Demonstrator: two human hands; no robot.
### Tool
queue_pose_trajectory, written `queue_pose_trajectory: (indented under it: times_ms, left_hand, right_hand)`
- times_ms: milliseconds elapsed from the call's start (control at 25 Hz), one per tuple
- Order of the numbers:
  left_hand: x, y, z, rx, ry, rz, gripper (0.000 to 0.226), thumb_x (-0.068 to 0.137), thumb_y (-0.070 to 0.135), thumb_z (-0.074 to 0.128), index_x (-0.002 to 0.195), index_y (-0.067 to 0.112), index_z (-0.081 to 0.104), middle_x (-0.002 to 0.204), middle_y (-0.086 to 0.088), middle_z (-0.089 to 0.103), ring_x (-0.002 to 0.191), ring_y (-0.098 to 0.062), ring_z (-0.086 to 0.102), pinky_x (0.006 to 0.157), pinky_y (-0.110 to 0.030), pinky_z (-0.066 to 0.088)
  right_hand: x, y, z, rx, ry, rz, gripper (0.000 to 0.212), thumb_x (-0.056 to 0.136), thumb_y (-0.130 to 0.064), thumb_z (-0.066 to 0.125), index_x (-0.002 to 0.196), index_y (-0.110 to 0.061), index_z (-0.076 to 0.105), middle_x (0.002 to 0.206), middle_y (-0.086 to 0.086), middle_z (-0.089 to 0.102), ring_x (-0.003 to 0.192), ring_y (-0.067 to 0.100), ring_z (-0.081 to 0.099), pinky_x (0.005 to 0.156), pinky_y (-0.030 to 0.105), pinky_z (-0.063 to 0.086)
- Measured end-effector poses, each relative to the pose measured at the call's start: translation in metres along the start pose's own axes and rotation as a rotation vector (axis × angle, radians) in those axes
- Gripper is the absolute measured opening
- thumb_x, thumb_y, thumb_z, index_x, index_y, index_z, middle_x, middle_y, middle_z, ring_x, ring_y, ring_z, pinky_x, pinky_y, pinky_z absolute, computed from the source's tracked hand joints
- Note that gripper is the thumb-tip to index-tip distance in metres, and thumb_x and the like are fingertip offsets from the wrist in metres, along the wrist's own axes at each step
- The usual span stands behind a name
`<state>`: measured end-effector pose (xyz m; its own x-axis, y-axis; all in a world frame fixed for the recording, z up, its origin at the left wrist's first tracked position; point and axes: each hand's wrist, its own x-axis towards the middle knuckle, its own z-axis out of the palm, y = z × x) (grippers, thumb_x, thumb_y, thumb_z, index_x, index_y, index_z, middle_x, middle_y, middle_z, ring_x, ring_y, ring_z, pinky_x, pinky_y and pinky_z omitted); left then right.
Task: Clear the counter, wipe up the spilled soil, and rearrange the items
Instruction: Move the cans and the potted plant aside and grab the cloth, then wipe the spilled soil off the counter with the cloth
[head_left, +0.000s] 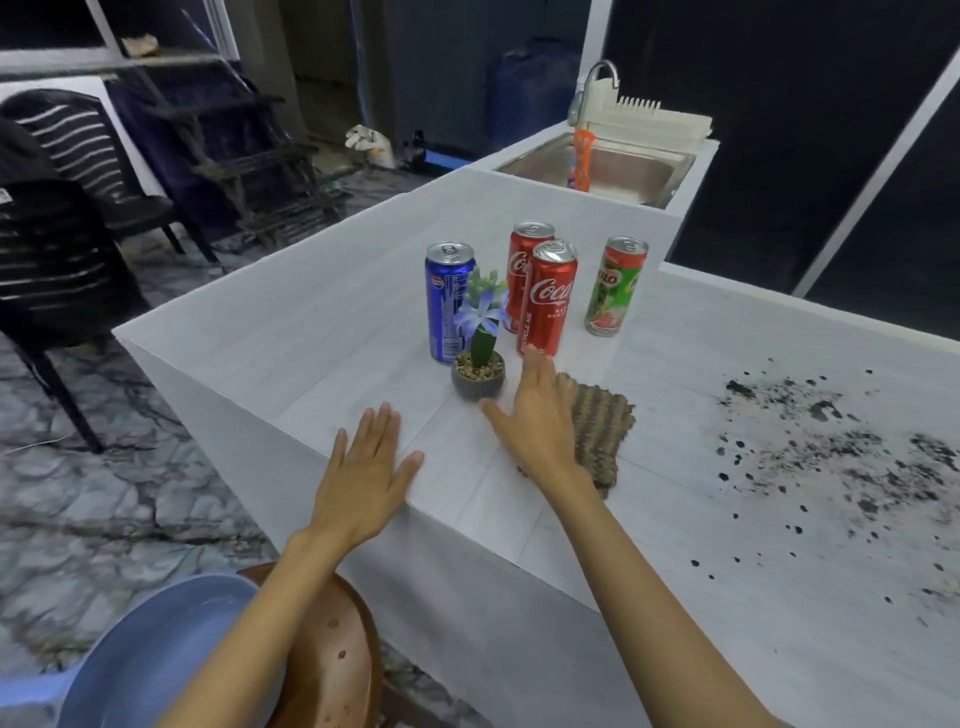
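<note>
Both hands are wide open and gripping nothing. Left hand (363, 483) is flat at the worktop (311, 322) left edge, right hand (540, 421) spread over the brown cloth (602, 431) by the flowerpot (478, 376). Spilled soil (857, 457) is toward the right edge.

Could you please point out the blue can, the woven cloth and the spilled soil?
blue can (449, 301): head view, its printed side.
woven cloth (603, 422): head view, its bare middle.
spilled soil (852, 447): head view, dense patch.

Both hands flat-fingered over the counter (322, 322): left hand (363, 478) near its edge, right hand (540, 421) beside the small flower pot (478, 376), partly over the woven cloth (602, 431); spilled soil (841, 457) well right of the pot.
</note>
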<state>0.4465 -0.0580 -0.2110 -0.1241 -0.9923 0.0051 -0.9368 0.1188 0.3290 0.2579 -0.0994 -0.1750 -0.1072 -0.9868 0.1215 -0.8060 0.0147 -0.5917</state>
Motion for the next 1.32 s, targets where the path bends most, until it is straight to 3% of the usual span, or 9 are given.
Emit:
queue_pose_trajectory:
  times_ms: [160,360,640,720,800,880,1000,1160,1320]
  left_hand:
    - [0.005,0.043,-0.004,-0.205,0.093,0.162,0.049,0.098,0.023,0.032,0.146,0.017,0.023,0.156,0.002,0.019,0.146,-0.011,0.007,0.115,-0.023,0.003]
    - [0.008,0.107,0.015,-0.366,0.085,0.265,0.044,0.097,0.019,0.036,0.141,0.024,0.034,0.153,0.006,0.027,0.143,-0.007,0.016,0.107,-0.014,0.011]
    - [0.020,0.156,0.032,-0.386,-0.077,0.488,0.045,0.097,0.018,0.035,0.142,0.015,0.033,0.154,0.003,0.023,0.145,-0.010,0.005,0.113,-0.020,-0.001]
    - [0.027,0.165,0.036,-0.344,-0.113,0.515,0.046,0.098,0.022,0.034,0.143,0.015,0.030,0.155,0.002,0.021,0.146,-0.010,0.003,0.115,-0.023,-0.003]
    - [0.035,0.172,0.038,-0.258,-0.153,0.519,0.048,0.099,0.026,0.031,0.145,0.014,0.025,0.157,0.000,0.016,0.146,-0.012,0.000,0.117,-0.028,-0.004]
    - [0.043,0.177,0.039,-0.174,-0.163,0.505,0.051,0.099,0.029,0.027,0.147,0.013,0.018,0.158,0.000,0.010,0.146,-0.013,-0.002,0.117,-0.031,-0.004]
    - [0.053,0.181,0.047,-0.105,-0.156,0.473,0.052,0.099,0.029,0.023,0.147,0.012,0.013,0.158,-0.001,0.006,0.146,-0.014,-0.002,0.118,-0.033,-0.004]
    - [0.055,0.182,0.062,-0.011,-0.115,0.462,0.053,0.099,0.033,0.018,0.148,0.015,0.010,0.158,0.002,0.004,0.146,-0.012,-0.002,0.120,-0.034,-0.004]
    - [0.054,0.179,0.063,-0.012,-0.087,0.472,0.053,0.099,0.034,0.017,0.148,0.016,0.011,0.158,0.003,0.005,0.146,-0.011,-0.002,0.120,-0.032,-0.003]
  right_hand:
    - [-0.025,0.038,-0.007,-0.360,-0.089,0.141,0.069,0.095,-0.052,0.024,0.151,-0.020,-0.002,0.160,0.000,-0.008,0.147,0.024,-0.013,0.109,0.064,-0.011]
    - [-0.044,0.067,-0.024,-0.421,-0.081,0.032,0.060,0.091,-0.046,0.008,0.149,-0.030,0.005,0.160,-0.006,-0.002,0.148,0.019,-0.007,0.116,0.052,-0.007]
    - [-0.072,0.157,-0.105,-0.166,0.159,0.163,0.049,0.093,-0.005,0.039,0.140,-0.017,0.042,0.152,0.004,0.034,0.143,0.024,0.025,0.118,0.036,0.020]
    - [-0.071,0.161,-0.131,0.111,0.274,0.261,0.047,0.089,0.003,0.040,0.131,-0.012,0.053,0.129,0.010,0.057,0.106,0.023,0.063,0.093,0.022,0.050]
    - [-0.067,0.150,-0.157,0.272,0.384,0.322,0.045,0.089,0.003,0.041,0.127,-0.015,0.058,0.105,0.009,0.063,0.066,0.007,0.064,0.059,0.009,0.051]
    - [-0.073,0.132,-0.162,0.162,0.382,0.232,0.050,0.085,0.002,0.044,0.129,-0.019,0.058,0.122,0.009,0.059,0.095,0.018,0.064,0.083,0.025,0.054]
    - [-0.114,0.113,-0.107,-0.087,0.178,0.013,0.055,0.086,-0.014,0.035,0.139,-0.025,0.044,0.148,0.009,0.037,0.138,0.029,0.029,0.117,0.039,0.022]
    - [-0.149,0.120,-0.074,-0.299,0.010,0.027,0.059,0.089,-0.056,0.016,0.145,-0.040,0.018,0.159,-0.008,0.010,0.148,0.019,-0.003,0.119,0.035,-0.009]
    - [-0.128,0.178,-0.110,-0.431,0.034,0.033,0.058,0.091,-0.051,0.009,0.148,-0.036,0.011,0.159,-0.008,0.006,0.147,0.017,-0.006,0.121,0.039,-0.002]
